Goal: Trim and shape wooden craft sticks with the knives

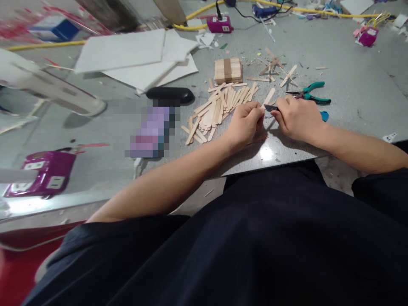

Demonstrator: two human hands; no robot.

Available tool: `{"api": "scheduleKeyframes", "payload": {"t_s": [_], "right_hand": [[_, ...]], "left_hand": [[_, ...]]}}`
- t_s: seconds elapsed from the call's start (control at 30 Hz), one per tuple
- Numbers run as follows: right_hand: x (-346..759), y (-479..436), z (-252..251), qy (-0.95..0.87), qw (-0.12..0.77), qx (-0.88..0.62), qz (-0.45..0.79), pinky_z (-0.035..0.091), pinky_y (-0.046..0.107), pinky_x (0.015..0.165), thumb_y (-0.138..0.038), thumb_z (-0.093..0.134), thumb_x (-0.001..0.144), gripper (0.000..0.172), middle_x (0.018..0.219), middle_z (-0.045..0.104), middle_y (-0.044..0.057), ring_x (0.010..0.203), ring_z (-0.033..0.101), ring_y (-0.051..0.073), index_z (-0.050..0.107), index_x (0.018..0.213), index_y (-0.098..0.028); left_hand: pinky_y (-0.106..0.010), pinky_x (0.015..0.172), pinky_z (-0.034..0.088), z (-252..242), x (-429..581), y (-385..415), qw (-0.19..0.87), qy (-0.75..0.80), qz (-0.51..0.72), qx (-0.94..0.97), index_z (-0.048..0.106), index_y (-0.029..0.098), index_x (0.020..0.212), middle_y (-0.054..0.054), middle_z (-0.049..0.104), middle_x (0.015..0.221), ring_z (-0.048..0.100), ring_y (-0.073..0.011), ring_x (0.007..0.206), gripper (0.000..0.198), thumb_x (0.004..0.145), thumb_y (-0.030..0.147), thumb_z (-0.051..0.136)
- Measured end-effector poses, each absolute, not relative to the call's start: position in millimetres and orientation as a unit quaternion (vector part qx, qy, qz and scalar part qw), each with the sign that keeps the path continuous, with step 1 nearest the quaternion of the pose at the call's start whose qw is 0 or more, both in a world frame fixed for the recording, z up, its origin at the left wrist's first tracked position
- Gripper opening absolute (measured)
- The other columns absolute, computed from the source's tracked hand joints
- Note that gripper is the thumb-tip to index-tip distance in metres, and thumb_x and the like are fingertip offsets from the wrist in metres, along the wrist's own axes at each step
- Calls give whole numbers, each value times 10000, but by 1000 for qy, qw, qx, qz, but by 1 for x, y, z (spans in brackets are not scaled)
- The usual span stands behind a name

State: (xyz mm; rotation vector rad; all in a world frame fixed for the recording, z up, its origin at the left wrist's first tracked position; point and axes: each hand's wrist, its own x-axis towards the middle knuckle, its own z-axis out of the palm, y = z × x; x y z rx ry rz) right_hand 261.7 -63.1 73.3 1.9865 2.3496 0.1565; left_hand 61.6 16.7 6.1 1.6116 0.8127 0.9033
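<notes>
My left hand (pixel 245 123) is closed on a wooden craft stick (pixel 269 96) that points up and to the right. My right hand (pixel 298 117) is closed on a small cutter with a dark blade (pixel 270 108) and a blue handle end (pixel 324 116); the blade tip meets the stick near my left fingers. A loose pile of wooden sticks (pixel 216 110) lies just left of my left hand. A glued block of sticks (pixel 228 70) stands behind the pile.
Green-handled pliers (pixel 310 94) lie behind my right hand. Stick offcuts (pixel 276 68) are scattered at the back. White boards (pixel 137 57), a black case (pixel 170 94), magenta boxes (pixel 41 172) (pixel 219 23) and yellow cable (pixel 44 44) surround the grey surface (pixel 357 85).
</notes>
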Motion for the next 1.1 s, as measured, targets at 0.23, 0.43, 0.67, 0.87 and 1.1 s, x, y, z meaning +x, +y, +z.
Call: {"api": "scheduleKeyframes", "payload": {"t_s": [0.23, 0.43, 0.67, 0.87, 1.1], "right_hand": [[270, -61, 78, 759, 6, 650, 25, 439, 422, 919, -629, 75, 1354, 875, 1562, 845, 270, 1247, 756, 380, 732, 1669, -144], [273, -60, 84, 786, 29, 617, 11, 446, 465, 926, -633, 114, 1331, 865, 1536, 877, 248, 1206, 784, 396, 780, 1643, -178], [286, -46, 83, 823, 82, 563, 3, 454, 487, 914, -573, 308, 1329, 700, 1386, 935, 231, 1159, 823, 415, 878, 1463, -190], [281, -48, 75, 824, 109, 556, 11, 431, 476, 878, -549, 400, 1358, 628, 1303, 957, 209, 1111, 843, 383, 920, 1408, -200], [276, -52, 71, 811, 90, 578, -20, 465, 454, 953, -562, 475, 1355, 590, 1315, 948, 203, 1155, 833, 382, 925, 1457, -193]], "left_hand": [[-348, 623, 358, 4, 63, 17, 510, 318, 406, 688, 524, 279, 657, 17, 507, 592, 431, -157, 580, 420, 1050, 264, 671], [-368, 715, 400, 6, 60, 20, 430, 344, 397, 734, 569, 271, 677, 18, 529, 637, 492, -181, 677, 347, 1012, 219, 645], [-395, 752, 428, 30, 45, 21, 357, 393, 172, 830, 676, 257, 695, 10, 605, 607, 543, -201, 675, 349, 1041, 279, 708], [-383, 806, 508, 30, 40, 30, 380, 384, 154, 827, 795, 253, 807, -40, 790, 736, 671, -222, 737, 199, 1005, 276, 786], [-374, 797, 516, 26, 41, 27, 395, 387, 165, 817, 868, 252, 923, 9, 780, 676, 682, -215, 655, 66, 978, 226, 842]]}}
